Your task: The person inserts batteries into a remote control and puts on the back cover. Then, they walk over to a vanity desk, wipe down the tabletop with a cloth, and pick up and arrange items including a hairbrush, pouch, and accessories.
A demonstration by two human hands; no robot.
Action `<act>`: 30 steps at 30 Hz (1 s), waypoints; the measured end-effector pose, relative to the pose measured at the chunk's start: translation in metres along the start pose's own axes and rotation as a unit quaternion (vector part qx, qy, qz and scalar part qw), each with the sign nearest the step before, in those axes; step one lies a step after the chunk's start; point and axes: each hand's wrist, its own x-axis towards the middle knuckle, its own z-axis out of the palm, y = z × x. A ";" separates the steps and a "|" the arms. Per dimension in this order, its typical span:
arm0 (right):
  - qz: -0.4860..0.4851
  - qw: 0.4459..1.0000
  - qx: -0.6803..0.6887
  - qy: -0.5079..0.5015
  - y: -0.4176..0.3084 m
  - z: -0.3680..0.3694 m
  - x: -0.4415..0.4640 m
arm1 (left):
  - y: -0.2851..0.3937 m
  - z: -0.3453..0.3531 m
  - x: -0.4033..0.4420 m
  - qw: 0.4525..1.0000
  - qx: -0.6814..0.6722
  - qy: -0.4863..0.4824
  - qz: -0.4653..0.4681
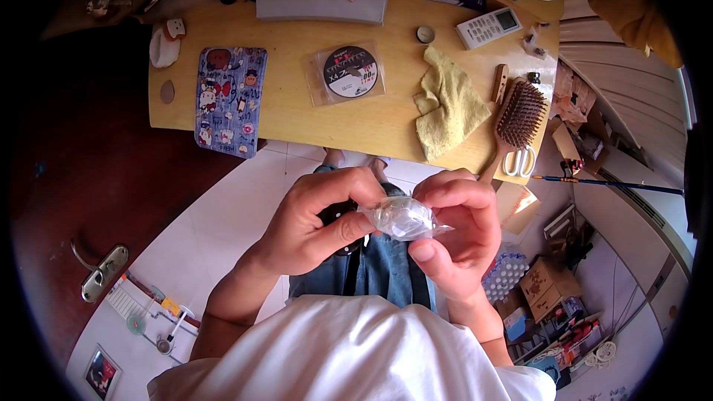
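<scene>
Between my two hands, above my lap, is a small crumpled clear plastic bag; glare hides what is inside it. My left hand pinches the bag's left end between thumb and forefinger. The fingers of my right hand curl around the right side, forefinger along its top and thumb at its lower edge. Beyond my hands, a clear square case with a round black-and-white label lies on the wooden desk.
On the desk are a patterned blue mat, a yellow cloth, a hairbrush, white-handled scissors and a remote control. A fishing rod extends at the right. A door handle is at the left.
</scene>
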 end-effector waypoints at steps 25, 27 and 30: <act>0.224 0.951 0.202 0.069 -0.005 0.005 -0.001 | 0.006 0.000 -0.004 0.968 -0.229 0.043 -0.092; 0.221 0.953 0.196 0.063 -0.003 0.004 -0.002 | 0.006 0.000 -0.005 0.969 -0.226 0.042 -0.091; 0.216 0.955 0.195 0.065 -0.003 0.005 -0.002 | 0.005 -0.001 -0.006 0.971 -0.216 0.042 -0.091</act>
